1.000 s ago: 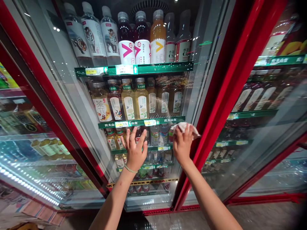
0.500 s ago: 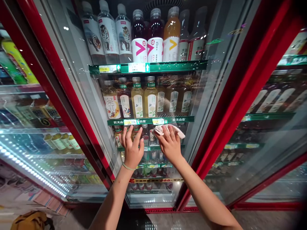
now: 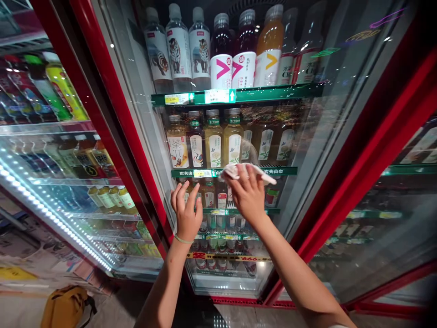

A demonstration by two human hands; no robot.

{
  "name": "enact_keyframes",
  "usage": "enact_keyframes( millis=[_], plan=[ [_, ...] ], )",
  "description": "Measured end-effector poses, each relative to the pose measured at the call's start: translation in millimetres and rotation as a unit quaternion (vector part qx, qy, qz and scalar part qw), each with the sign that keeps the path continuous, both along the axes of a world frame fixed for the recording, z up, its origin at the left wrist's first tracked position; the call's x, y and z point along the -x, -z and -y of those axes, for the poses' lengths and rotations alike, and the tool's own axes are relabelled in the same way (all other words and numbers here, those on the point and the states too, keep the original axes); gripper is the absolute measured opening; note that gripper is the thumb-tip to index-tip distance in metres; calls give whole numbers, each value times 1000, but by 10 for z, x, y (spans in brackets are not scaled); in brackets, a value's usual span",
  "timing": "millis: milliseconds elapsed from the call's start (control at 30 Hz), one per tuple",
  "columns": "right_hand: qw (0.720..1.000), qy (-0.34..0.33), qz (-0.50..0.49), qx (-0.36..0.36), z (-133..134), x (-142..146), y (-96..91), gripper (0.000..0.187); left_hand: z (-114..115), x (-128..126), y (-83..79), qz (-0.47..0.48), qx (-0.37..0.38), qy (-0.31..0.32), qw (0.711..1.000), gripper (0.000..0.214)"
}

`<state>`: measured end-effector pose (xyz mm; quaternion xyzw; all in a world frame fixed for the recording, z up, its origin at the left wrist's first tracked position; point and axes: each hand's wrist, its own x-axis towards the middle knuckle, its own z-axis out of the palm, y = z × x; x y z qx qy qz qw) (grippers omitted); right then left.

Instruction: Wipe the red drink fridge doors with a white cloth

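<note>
I face a drinks cooler with a glass door (image 3: 300, 150) in a red frame (image 3: 355, 173). My right hand (image 3: 249, 196) presses a crumpled white cloth (image 3: 244, 171) flat against the glass, level with the second green shelf rail. My left hand (image 3: 186, 212) rests on the glass lower left of it, fingers stretched out and apart, holding nothing. It wears a thin green band at the wrist. Behind the glass stand rows of tea bottles (image 3: 213, 143) and juice bottles (image 3: 268, 48).
A second cooler door (image 3: 44, 150) stands to the left with lit shelves of bottles, and another to the right (image 3: 409, 191). A yellow bag (image 3: 66, 305) lies on the floor at lower left. The tiled floor runs along the bottom.
My right hand has slid the cloth leftward and slightly up across the glass, away from the red frame. The left hand stays pressed on the glass. My view has shifted left.
</note>
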<state>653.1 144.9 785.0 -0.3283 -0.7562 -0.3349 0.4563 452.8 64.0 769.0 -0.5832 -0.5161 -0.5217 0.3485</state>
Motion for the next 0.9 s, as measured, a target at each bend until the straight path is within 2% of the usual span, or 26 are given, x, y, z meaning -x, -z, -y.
enact_keyframes(
  millis=[100, 167, 267, 367, 433, 533, 633, 733, 900],
  plan=[
    [998, 20, -51, 10, 41, 100, 90, 48, 53, 132, -2, 4, -13, -1, 1000, 48],
    [1000, -6, 16, 11, 92, 246, 160, 42, 80, 205, 0, 6, -11, -7, 1000, 47],
    [995, -44, 89, -4, 141, 471, 99, 38, 125, 296, 2, 15, -10, -11, 1000, 46],
    [999, -31, 28, -3, 155, 574, 10, 43, 178, 385, 6, 34, -14, -3, 999, 46],
    [999, -32, -4, 0, 179, 621, 53, 42, 208, 445, 10, 43, -12, 0, 999, 46],
    [996, -69, 57, 0, 232, 773, 132, 40, 241, 522, 14, 47, -7, -3, 999, 45],
    [990, -98, 103, 0, 251, 973, -1, 47, 280, 579, 14, 56, -8, -1, 998, 43],
    [994, -93, 62, 12, 242, 1077, -177, 50, 339, 642, 14, 75, -10, 5, 997, 42],
    [984, -115, 136, 12, 267, 1148, -87, 50, 457, 794, 14, 86, -2, -12, 996, 38]
  ],
)
